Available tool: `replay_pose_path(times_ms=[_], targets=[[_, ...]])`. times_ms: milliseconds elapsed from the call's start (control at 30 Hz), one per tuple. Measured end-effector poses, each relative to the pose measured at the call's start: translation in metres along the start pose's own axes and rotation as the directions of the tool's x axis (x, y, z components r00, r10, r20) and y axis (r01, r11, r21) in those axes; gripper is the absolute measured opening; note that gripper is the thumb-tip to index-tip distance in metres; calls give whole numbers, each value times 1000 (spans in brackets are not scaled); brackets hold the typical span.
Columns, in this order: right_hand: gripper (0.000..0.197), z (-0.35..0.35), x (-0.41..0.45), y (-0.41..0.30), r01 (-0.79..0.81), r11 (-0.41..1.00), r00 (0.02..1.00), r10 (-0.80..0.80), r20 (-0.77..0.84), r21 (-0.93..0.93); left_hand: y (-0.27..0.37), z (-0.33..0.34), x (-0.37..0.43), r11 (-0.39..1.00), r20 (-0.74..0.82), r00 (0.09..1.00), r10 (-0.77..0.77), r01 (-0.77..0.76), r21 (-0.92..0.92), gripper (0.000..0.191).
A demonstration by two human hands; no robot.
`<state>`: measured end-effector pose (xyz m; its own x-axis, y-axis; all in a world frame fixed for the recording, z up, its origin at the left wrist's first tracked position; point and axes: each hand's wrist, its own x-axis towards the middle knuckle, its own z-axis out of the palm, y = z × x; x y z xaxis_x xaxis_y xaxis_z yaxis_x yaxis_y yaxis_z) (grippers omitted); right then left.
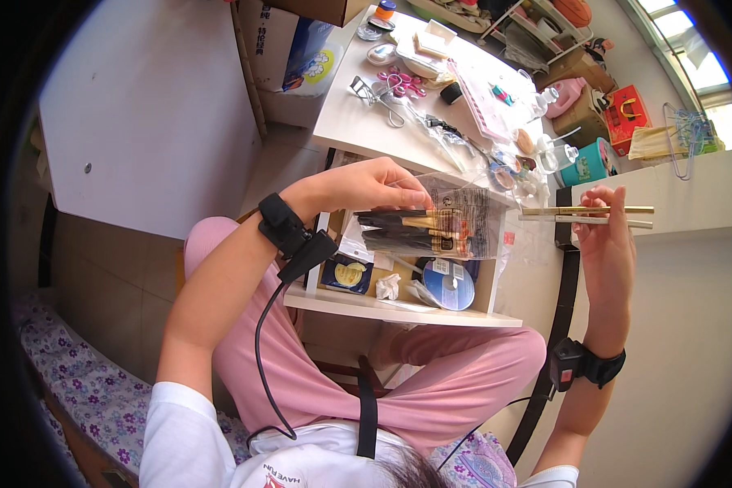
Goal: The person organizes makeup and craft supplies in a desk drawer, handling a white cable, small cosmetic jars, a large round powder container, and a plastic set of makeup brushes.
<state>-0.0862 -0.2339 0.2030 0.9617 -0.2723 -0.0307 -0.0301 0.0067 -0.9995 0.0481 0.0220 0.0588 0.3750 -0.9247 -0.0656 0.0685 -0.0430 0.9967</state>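
My left hand [375, 186] pinches the upper edge of a clear plastic bag [491, 244] printed with black writing. Inside the bag lie several slender sticks with black and wood-coloured parts [402, 235], perhaps brushes. The bag hangs over an open white drawer [402, 306]. Off to the right, my right hand [607, 241] is raised, with two thin pencil-like sticks between thumb and fingers: a gold one [543, 211] and a white one [546, 219]. Within the drawer are a dark blue packet [346, 274], a crumpled white tissue [388, 287] and a round blue labelled disc [448, 284].
On the white desk [341, 116] are an eyelash curler [375, 97], pink scissor-like handles [402, 82], a pink-edged tray [479, 110] and clear pump bottles [558, 157]. A teal tub [588, 161] stands beyond its right side. A white board [152, 116] rises at left.
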Motion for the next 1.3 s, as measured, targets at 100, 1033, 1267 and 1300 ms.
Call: replay_pose_path(times_ms=[100, 1033, 1267, 1300], targets=[[29, -6, -2, -1, 30, 999, 989, -28, -145, 14, -3, -1, 1, 1000, -15, 1000, 13, -13, -1, 33], [33, 10, 8, 4, -278, 911, 928, 336, 161, -304, -5, -1, 0, 993, 24, 1000, 6, -3, -120, 38], [23, 14, 15, 18, -143, 913, 943, 243, 227, -382, -4, 1, 3, 997, 38, 999, 4, -1, -75, 38], [23, 19, 15, 24, -116, 911, 948, 221, 229, -397, -5, 3, 3, 997, 42, 999, 1, 2, -77, 38]])
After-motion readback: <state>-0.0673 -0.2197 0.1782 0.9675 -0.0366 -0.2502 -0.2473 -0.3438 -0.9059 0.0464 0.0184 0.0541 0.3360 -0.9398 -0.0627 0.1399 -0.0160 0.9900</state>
